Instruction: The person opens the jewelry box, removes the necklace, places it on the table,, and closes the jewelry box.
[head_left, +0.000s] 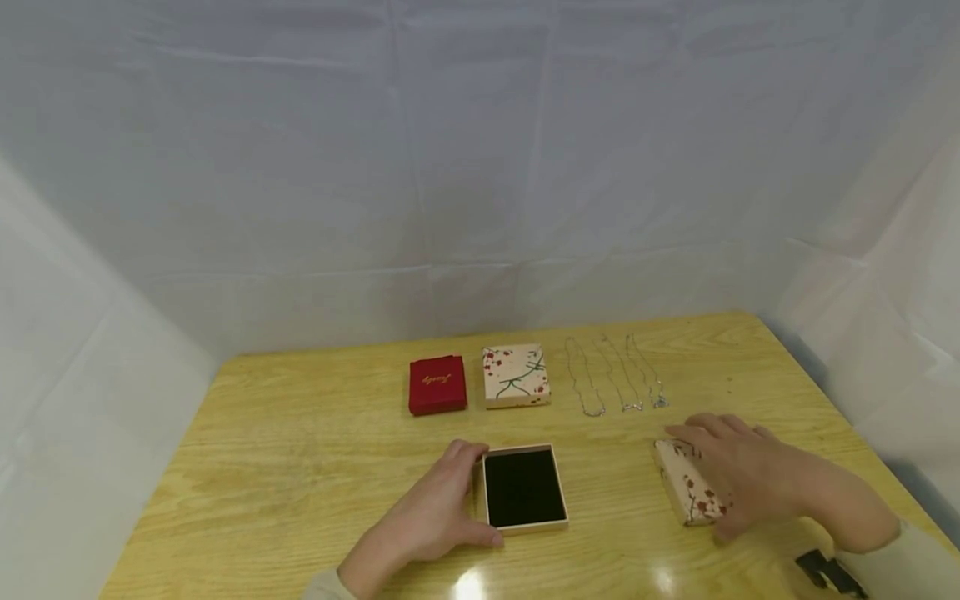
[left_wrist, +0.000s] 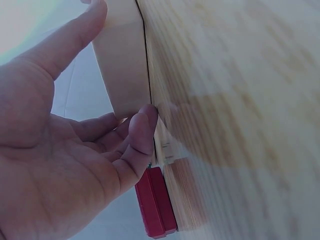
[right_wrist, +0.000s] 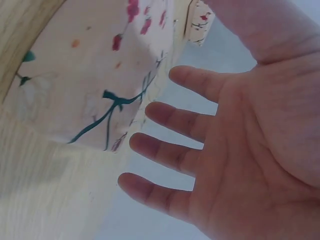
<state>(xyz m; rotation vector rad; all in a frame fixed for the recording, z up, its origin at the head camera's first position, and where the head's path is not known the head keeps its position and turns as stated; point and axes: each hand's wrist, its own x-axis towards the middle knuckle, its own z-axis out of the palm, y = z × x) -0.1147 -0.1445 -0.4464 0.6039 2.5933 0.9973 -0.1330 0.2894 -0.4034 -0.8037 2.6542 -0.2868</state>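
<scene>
A shallow open box [head_left: 525, 528] with a black pad [head_left: 523, 487] inside stands at the front middle of the table. My left hand [head_left: 438, 508] holds it from the left, thumb at the near corner and curled fingers round the far corner. In the left wrist view the pale side of the box [left_wrist: 122, 65] shows between thumb and fingers. To the right lies a flower-printed box lid [head_left: 686, 487], partly hidden by my right hand [head_left: 750, 471]. The right wrist view shows that hand's fingers [right_wrist: 165, 152] spread and fairly straight beside the lid [right_wrist: 95, 65], apart from its printed face.
Behind the open box sit a red jewelry box [head_left: 437, 385] and a closed flower-printed box [head_left: 515, 375]. Several thin silver necklaces lie side by side to their right, among them one necklace [head_left: 592, 412] with a curved pendant. White cloth [head_left: 450, 167] encloses the wooden table [head_left: 300, 467].
</scene>
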